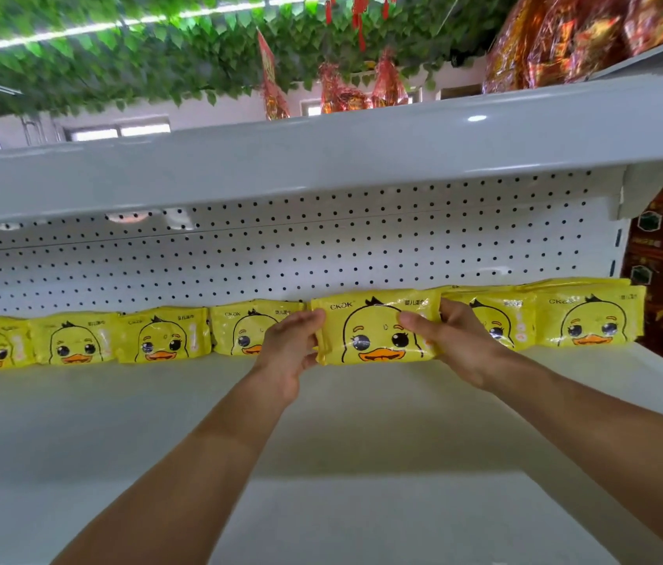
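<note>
Duck wipes pack (378, 328) sat mid-row at 12 o'clock on the shelf (321, 422). Left hand (289, 348) pinched its 9 o'clock end, right hand (456, 340) its 3 o'clock end. Probably light, squashy, with slick film; the ends looked the safest hold.

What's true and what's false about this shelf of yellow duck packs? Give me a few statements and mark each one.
1. The left hand and the right hand grip the same duck pack, one at each end. True.
2. The other duck packs stand in a row along the perforated back panel. True.
3. The held pack shows a blue fish. False: it shows a yellow duck face with an orange beak.
4. The red-wrapped goods share a shelf with the duck packs. False: they sit on the upper shelf, above them.
</note>
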{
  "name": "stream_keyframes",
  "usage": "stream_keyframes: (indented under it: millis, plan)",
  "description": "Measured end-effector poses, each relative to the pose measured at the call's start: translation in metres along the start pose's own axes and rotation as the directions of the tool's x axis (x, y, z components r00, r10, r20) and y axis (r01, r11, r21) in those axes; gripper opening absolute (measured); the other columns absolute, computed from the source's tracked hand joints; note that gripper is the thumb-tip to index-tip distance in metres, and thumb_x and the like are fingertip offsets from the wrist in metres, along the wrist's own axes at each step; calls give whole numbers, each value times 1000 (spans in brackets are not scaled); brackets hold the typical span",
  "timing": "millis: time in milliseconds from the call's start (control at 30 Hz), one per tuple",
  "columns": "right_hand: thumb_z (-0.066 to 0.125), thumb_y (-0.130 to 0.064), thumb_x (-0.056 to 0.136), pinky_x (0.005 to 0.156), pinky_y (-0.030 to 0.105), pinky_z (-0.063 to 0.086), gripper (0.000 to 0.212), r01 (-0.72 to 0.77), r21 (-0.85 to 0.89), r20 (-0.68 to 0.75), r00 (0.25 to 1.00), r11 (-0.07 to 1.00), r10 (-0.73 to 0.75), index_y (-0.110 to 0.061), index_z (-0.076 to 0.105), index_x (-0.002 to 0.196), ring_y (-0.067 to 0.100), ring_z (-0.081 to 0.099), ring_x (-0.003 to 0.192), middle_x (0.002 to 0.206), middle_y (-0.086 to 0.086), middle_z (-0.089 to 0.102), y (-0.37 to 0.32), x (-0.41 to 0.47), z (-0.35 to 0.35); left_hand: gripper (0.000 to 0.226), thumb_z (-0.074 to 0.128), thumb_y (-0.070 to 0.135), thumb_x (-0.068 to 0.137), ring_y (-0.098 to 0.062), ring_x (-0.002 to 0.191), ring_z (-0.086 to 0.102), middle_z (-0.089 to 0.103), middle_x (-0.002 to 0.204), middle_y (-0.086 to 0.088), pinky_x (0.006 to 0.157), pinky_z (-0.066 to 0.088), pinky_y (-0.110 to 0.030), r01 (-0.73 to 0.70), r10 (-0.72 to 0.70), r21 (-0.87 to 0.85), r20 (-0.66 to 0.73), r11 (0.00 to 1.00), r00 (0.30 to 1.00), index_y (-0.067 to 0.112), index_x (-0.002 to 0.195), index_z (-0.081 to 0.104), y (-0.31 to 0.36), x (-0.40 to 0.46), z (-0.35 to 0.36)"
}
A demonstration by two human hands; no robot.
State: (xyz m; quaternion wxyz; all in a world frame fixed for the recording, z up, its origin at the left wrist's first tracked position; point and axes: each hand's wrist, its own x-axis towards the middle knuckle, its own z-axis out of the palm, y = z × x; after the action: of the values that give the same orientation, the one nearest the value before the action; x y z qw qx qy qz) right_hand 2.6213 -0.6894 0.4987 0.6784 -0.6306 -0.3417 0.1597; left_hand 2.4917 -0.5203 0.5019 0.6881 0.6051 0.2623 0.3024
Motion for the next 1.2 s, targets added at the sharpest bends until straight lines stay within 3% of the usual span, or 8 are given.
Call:
stream_keyframes:
  millis: [133,233,400,533,700,1033,1100,1200]
  plan:
    - [74,-16,83,54,20,41,16,-34,-228,-48,999,973,23,-17,58,86,6,53,56,60,-15,61,6,-1,7,19,70,13,88,-16,68,58,59,81,-6,59,57,-25,39,-38,49,-23,998,999,11,105,64,-11,10,-12]
    - [81,-18,73,68,24,48,58,-27,-455,-143,989,890,-43,-18,49,121,14,58,92,109,-2,57,15,3,15,24,68,8,88,-23,73,60,53,78,-10,53,58,-22,26,-27,67,7,997,1000,6,110,59,-17,18,-16]
    - [75,-56,66,101,36,29,85,117,-970,50,954,212,-297,-28,38,137,18,36,126,130,-6,45,23,19,28,26,65,8,91,-14,62,51,47,75,-5,60,59,-22,-80,83,140,-18,987,996,-4,113,59,-27,42,-15]
    - [68,-53,76,99,35,29,74,113,-993,115,944,-25,-310,-26,37,138,20,37,125,131,-3,46,28,36,36,15,63,7,92,-14,66,52,49,81,-5,61,58,-20,-97,101,98,-36,990,994,4,107,58,-28,53,-10]
    - [66,-43,82,101,34,31,65,120,-991,133,952,-62,-277,-21,37,137,21,34,128,137,-1,40,30,52,41,15,62,7,93,-12,65,55,50,84,-4,80,58,-33,-47,52,94,-47,994,998,8,107,58,-31,67,-10]
    - [61,-37,87,105,37,29,68,48,-998,57,969,-45,-241,-20,29,144,22,27,135,147,1,30,29,48,53,27,64,10,91,-18,81,59,58,95,-6,75,59,-34,-81,68,192,74,978,995,6,117,57,-27,78,-23]
    - [60,-39,88,109,38,26,71,21,-1000,26,967,-24,-252,-21,24,147,23,22,140,152,2,24,28,40,55,31,64,19,91,-14,81,60,63,103,0,80,56,-37,-224,193,398,117,890,974,13,119,54,-24,77,-32]
    - [57,-40,90,109,40,25,64,-23,-999,-33,954,35,-299,-23,31,146,22,26,138,149,1,30,27,18,55,32,59,33,92,-14,96,60,60,109,13,80,46,-31,-420,356,735,256,532,899,22,121,50,-17,69,-49]
